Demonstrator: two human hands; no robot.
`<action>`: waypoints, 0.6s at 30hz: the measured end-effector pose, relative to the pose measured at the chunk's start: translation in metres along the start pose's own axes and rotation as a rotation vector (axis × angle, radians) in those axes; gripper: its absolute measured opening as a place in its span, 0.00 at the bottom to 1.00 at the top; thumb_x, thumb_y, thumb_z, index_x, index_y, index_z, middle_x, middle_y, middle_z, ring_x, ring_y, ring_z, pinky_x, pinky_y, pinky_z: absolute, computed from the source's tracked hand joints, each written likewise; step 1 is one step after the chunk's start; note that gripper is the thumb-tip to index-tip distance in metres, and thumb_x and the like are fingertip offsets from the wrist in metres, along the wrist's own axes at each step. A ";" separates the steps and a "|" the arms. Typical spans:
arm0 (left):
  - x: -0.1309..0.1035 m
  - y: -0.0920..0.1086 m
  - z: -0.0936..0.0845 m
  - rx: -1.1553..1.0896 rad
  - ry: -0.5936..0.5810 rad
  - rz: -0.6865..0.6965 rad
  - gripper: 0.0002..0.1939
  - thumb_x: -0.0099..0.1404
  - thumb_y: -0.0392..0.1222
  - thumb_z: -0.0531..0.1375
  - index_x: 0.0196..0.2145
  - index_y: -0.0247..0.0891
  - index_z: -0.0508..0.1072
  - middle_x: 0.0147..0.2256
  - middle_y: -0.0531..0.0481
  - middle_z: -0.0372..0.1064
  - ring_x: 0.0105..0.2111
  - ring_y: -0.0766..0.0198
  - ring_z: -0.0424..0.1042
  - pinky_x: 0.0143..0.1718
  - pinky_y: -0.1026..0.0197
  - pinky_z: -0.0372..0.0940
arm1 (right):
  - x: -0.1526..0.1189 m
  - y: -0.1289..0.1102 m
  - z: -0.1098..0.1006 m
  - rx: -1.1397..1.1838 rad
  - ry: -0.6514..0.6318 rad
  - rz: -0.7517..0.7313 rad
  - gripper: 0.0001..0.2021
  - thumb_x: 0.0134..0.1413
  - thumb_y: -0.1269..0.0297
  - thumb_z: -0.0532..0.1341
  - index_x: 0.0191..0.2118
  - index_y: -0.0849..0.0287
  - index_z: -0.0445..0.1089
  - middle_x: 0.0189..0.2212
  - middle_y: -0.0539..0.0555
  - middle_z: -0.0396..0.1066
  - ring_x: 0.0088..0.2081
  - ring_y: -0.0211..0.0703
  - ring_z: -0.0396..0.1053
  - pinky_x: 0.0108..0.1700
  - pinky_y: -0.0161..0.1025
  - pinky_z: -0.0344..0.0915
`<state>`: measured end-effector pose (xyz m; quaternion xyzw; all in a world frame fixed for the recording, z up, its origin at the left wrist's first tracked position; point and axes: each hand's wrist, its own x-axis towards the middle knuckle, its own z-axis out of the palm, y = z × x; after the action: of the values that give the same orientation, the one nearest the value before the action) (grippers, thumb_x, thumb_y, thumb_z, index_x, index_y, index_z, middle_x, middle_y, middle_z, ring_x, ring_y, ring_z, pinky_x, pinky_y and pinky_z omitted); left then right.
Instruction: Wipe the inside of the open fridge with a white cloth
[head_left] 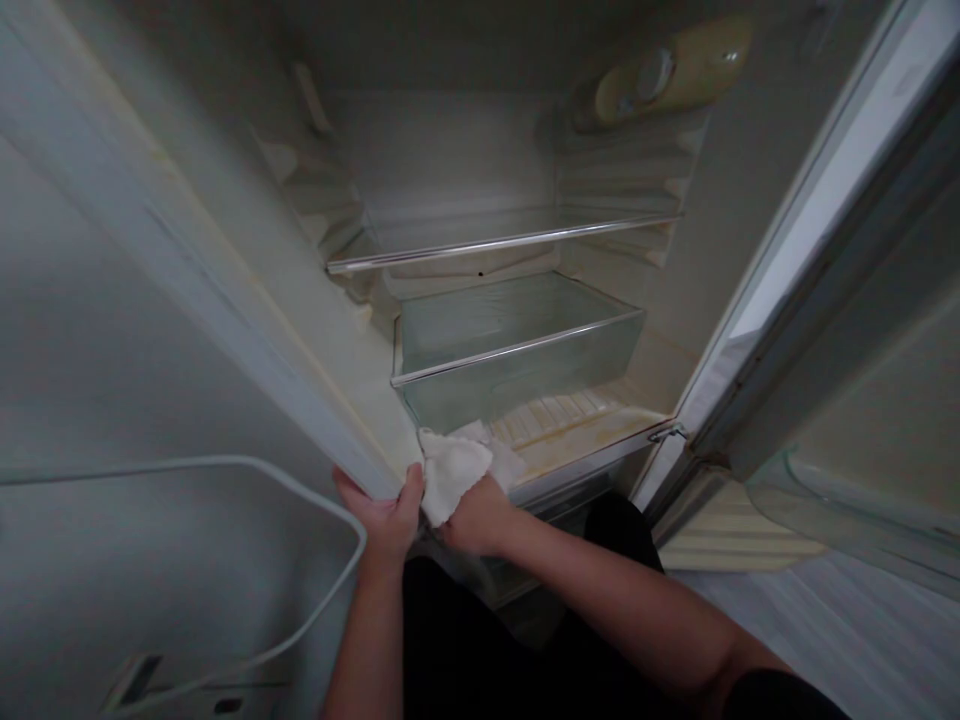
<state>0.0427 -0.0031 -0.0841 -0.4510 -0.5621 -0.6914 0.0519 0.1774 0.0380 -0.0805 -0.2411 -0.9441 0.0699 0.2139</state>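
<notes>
My left hand (386, 522) grips the lower left front edge of an open refrigerator (289, 375), thumb on the inner side and fingers around the outside. Close beside it, my right hand (480, 518) is closed on a white cloth (454, 474). The crumpled cloth lies against the front left corner of the compartment floor, and it hides part of my right fingers. Behind the cloth is a clear drawer (525, 360) with a pale front rim. Yellowish stains mark the ribbed refrigerator floor (592, 415).
A glass shelf (517, 240) spans the compartment above the drawer. A yellowed control housing with a dial (667, 75) is on the upper right wall. The refrigerator door (862, 380) stands open at right, near a hinge (667, 432). A white cable (300, 490) loops at left.
</notes>
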 end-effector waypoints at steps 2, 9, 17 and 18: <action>0.001 -0.001 0.000 -0.006 0.001 0.017 0.36 0.54 0.49 0.71 0.56 0.41 0.62 0.51 0.38 0.68 0.50 0.50 0.73 0.60 0.45 0.67 | -0.005 0.000 0.001 0.011 0.015 -0.033 0.28 0.66 0.56 0.56 0.69 0.53 0.60 0.70 0.57 0.56 0.70 0.53 0.53 0.73 0.52 0.45; -0.001 0.000 -0.001 -0.019 -0.023 -0.004 0.40 0.56 0.50 0.71 0.61 0.42 0.59 0.57 0.35 0.67 0.52 0.49 0.73 0.61 0.41 0.66 | -0.045 0.063 -0.004 0.059 0.008 0.125 0.33 0.60 0.51 0.63 0.69 0.56 0.62 0.70 0.61 0.55 0.72 0.58 0.49 0.73 0.58 0.41; -0.001 0.008 0.002 -0.057 -0.029 0.004 0.39 0.56 0.53 0.72 0.60 0.46 0.62 0.56 0.37 0.68 0.56 0.46 0.72 0.63 0.38 0.65 | -0.118 0.164 -0.067 -0.146 0.167 0.615 0.37 0.57 0.48 0.66 0.67 0.64 0.65 0.66 0.64 0.62 0.69 0.55 0.56 0.72 0.50 0.49; -0.001 0.007 0.002 -0.060 -0.029 -0.002 0.39 0.56 0.53 0.72 0.60 0.46 0.62 0.56 0.37 0.68 0.55 0.46 0.72 0.63 0.38 0.65 | -0.125 0.174 -0.075 -0.173 0.160 0.699 0.35 0.59 0.47 0.64 0.65 0.64 0.67 0.64 0.64 0.65 0.68 0.55 0.59 0.70 0.49 0.52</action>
<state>0.0487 -0.0045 -0.0795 -0.4617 -0.5423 -0.7014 0.0296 0.3834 0.1319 -0.1005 -0.5709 -0.7874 0.0396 0.2291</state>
